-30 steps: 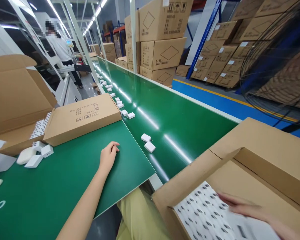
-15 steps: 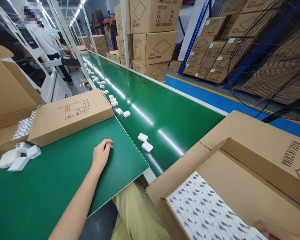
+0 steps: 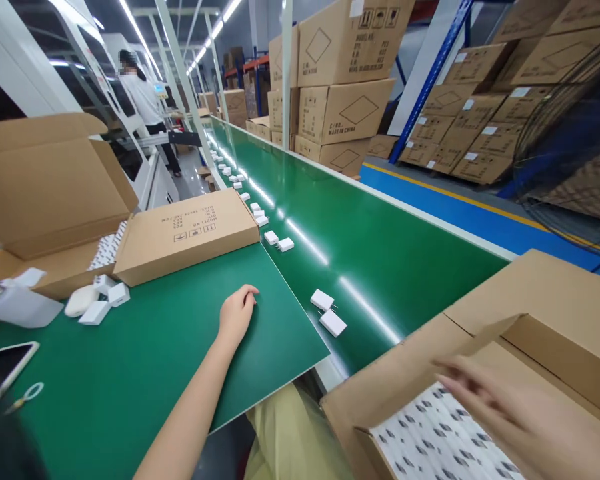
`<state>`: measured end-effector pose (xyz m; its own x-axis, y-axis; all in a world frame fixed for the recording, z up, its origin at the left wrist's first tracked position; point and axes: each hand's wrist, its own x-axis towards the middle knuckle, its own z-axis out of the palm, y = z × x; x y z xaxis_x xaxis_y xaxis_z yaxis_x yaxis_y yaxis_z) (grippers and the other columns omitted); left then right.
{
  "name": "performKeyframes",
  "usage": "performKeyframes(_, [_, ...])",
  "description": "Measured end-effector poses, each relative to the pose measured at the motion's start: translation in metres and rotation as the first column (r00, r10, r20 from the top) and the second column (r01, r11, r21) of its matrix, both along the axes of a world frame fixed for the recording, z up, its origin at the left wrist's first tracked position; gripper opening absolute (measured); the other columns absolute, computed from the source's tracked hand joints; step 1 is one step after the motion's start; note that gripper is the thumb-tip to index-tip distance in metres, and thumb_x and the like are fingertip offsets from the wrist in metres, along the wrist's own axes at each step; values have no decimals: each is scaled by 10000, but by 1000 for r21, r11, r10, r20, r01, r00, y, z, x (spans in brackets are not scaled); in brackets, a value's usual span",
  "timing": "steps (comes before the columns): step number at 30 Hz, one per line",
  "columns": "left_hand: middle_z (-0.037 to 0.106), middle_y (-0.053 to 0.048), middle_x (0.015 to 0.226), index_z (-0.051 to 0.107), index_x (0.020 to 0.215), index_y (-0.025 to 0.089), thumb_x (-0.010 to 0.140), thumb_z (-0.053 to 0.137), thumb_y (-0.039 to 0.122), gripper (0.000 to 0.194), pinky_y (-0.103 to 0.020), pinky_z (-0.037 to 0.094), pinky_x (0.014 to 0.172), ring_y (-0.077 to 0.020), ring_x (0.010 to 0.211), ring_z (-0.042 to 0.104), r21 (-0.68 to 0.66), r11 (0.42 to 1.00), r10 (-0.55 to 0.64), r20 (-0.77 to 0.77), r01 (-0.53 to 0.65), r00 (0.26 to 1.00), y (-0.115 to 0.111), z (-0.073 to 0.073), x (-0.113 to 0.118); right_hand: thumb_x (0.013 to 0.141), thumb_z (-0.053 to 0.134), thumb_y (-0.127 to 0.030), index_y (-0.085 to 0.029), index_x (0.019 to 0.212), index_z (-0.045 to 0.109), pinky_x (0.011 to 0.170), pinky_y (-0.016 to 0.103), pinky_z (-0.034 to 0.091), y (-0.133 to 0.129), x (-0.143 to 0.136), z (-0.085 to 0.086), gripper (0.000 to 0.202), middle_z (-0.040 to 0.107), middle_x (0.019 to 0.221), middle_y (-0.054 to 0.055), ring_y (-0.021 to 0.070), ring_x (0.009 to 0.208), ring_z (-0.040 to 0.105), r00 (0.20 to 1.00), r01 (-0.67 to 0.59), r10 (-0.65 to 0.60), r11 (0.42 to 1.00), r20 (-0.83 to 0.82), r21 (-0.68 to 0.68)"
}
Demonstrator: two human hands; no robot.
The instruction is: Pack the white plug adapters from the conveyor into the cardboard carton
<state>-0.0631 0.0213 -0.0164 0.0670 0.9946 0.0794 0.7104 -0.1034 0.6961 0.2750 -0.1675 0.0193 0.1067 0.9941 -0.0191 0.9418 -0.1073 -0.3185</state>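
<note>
Two white plugs (image 3: pixel 333 323) lie close together on the green conveyor belt (image 3: pixel 405 247), just beyond the corner of your green table (image 3: pixel 180 360); more white plugs line the belt's near edge farther up. Your left hand (image 3: pixel 237 311) rests on the table, fingers loosely curled in with nothing visible in them. Your right hand (image 3: pixel 485 393) is blurred above the open carton (image 3: pixel 535 267) — its front fingers reach forward, but you can't tell from this view whether it grips anything. Below it, rows of white pieces (image 3: pixel 440 433) with dark marks fill part of that carton. At your left — beside a closed flat box (image 3: pixel 190 233) — sit a few white blocks (image 3: pixel 119 294), with a phone (image 3: pixel 7 370) nearer you.
</note>
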Motion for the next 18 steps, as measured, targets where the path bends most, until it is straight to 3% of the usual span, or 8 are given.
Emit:
performKeyframes(2, [642,31,689,607,795,244,774,355,215,254,-225,410,632,-145,695,584,-6,1000,-5,7,5,1000,0,0,0,901,301,-382,-274,1008,494,582,321,520,41,-42,8,246,646,947,68,219,766,621,979,-153,169,978,112,-140])
performKeyframes(5, [635,33,676,605,801,241,776,353,214,254,-225,409,626,-141,672,580,-6,1000,-13,38,13,999,1,0,-1,814,453,-225,-197,929,524,624,376,477,86,-92,3,138,626,899,124,297,841,587,946,-223,245,967,214,-125])
performKeyframes(7, [632,32,670,605,797,241,778,356,209,252,-224,405,617,-139,657,578,-2,1000,-19,53,19,998,1,0,-1,742,493,-111,-166,958,533,637,386,452,102,-109,-8,226,617,848,142,327,852,575,933,-244,263,964,244,-108])
performKeyframes(10, [630,33,672,606,799,243,780,359,197,252,-222,399,615,-138,658,578,2,1000,-24,52,24,998,2,-1,0,654,482,4,-152,1032,515,577,339,434,111,-108,-20,411,607,799,121,305,767,597,928,-264,288,956,236,-127])
performKeyframes(12, [630,35,676,606,805,247,783,360,189,254,-221,395,618,-138,668,580,5,1000,-29,40,29,999,3,-1,0,635,492,-7,-175,1063,485,530,299,427,112,-96,-22,460,599,772,71,255,672,604,934,-284,309,947,178,-152])
performKeyframes(15, [629,38,681,606,810,253,786,365,179,254,-223,386,612,-139,670,579,10,999,-31,17,31,999,3,-1,1,704,487,-117,-205,1132,390,543,257,449,117,-79,-19,448,581,839,26,178,637,591,946,-312,322,939,48,-143])
performKeyframes(18, [630,38,687,602,807,254,789,368,175,248,-225,377,606,-142,674,577,12,1000,-27,8,27,1000,3,-1,1,784,425,-195,-182,1198,286,620,249,472,122,-74,-18,437,544,958,57,153,704,584,956,-293,292,951,-30,-103])
